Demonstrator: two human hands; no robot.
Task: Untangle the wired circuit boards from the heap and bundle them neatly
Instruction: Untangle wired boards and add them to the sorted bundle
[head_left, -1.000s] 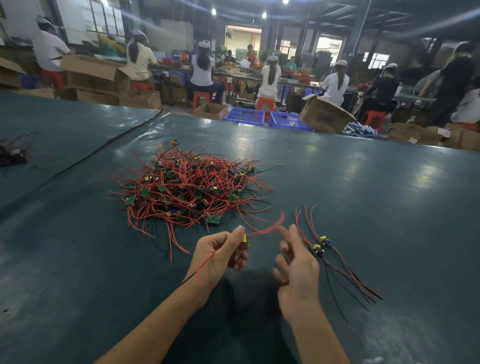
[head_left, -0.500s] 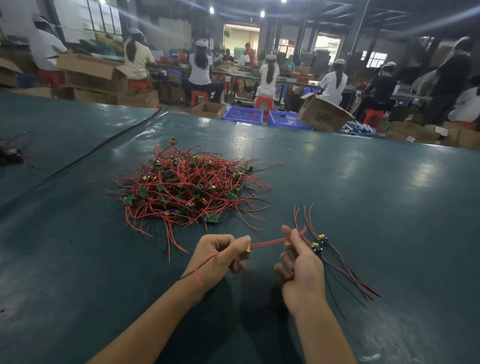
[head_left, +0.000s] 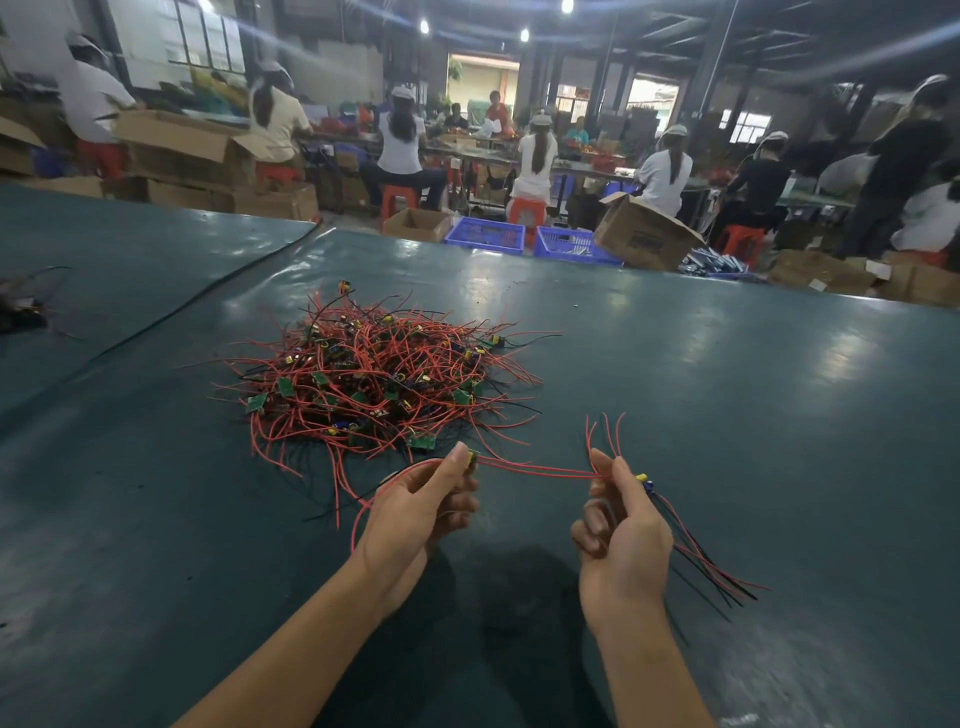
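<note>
Green worktable (head_left: 727, 415): left hand (head_left: 415, 514) pinches a circuit board (head_left: 471, 459), right hand (head_left: 623, 535) pinches its red wires (head_left: 540, 470) taut for bundling.

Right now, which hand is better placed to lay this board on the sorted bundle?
Likely right: the right hand pinches its red wires beside the sorted bundle; the left hand sits farther off.

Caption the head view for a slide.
Left hand pinches a board, right hand pinches its red wires, stretched near the heap.
</note>
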